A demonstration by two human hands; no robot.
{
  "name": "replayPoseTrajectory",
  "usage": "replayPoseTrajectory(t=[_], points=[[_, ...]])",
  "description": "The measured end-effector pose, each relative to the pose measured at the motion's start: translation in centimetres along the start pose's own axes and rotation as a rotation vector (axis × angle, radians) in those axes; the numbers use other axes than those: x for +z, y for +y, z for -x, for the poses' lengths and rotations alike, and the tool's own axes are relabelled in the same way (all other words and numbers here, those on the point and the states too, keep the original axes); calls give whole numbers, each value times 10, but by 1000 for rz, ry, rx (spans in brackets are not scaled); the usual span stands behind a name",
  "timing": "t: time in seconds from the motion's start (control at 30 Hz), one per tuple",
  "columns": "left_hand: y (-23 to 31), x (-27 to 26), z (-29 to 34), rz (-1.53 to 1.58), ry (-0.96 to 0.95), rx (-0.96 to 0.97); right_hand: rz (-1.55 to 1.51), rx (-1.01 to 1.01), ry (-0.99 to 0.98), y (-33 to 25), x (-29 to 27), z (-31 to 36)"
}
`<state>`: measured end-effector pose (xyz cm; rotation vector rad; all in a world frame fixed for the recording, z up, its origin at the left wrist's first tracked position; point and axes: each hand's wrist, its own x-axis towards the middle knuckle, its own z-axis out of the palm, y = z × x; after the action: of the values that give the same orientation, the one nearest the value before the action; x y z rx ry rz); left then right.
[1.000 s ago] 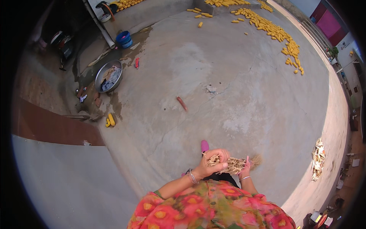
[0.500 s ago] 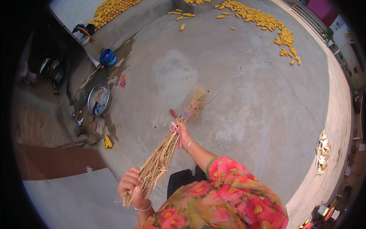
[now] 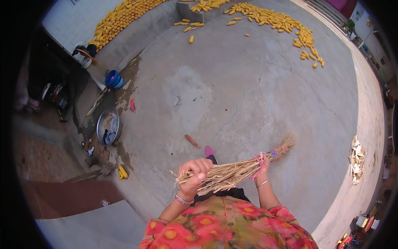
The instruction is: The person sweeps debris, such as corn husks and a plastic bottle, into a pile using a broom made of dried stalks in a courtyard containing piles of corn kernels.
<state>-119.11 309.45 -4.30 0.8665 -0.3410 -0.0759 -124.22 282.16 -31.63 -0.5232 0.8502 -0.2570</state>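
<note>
A broom of dry tan stalks (image 3: 232,172) lies nearly level across my body, tied with pink and purple cords. Its bushy end points right. My left hand (image 3: 193,177) is closed round the stalk ends at the left, with loose tips poking out past the fist. My right hand (image 3: 262,169) grips the bundle by the pink tie near the bushy end; some of its fingers are hidden behind the stalks. On the concrete ahead lies a short reddish-brown stick or cob (image 3: 192,141), apart from the broom. The tip of my purple shoe (image 3: 209,150) shows beyond the stalks.
A metal basin (image 3: 117,128) with wet cloths and a blue bucket (image 3: 114,79) stand at left. Yellow corn cobs (image 3: 273,18) are spread at the back, with more stacked along the wall (image 3: 143,43). Pale husks (image 3: 356,159) lie at right. A grey panel (image 3: 91,226) fills the lower left.
The broom has swung from a steep slant to nearly level, its bushy end moving right and nearer me. Both hands keep their hold, and the brown piece on the floor is now uncovered.
</note>
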Motion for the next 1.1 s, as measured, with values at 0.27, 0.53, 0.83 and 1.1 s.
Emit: replayPoseTrajectory(t=[0.27,0.53,0.83,1.1], points=[[-55,-26,-98,-51,-228,-209,-134,110,163,-5,23,-46],[56,-102,-177,-512,349,181,138,640,-139,143,318,-107],[109,-139,-271,-435,235,449,245,731,-340,120,458,-130],[-31,-73,-387,-108,13,155,-1,347,-57,-48,338,-222]])
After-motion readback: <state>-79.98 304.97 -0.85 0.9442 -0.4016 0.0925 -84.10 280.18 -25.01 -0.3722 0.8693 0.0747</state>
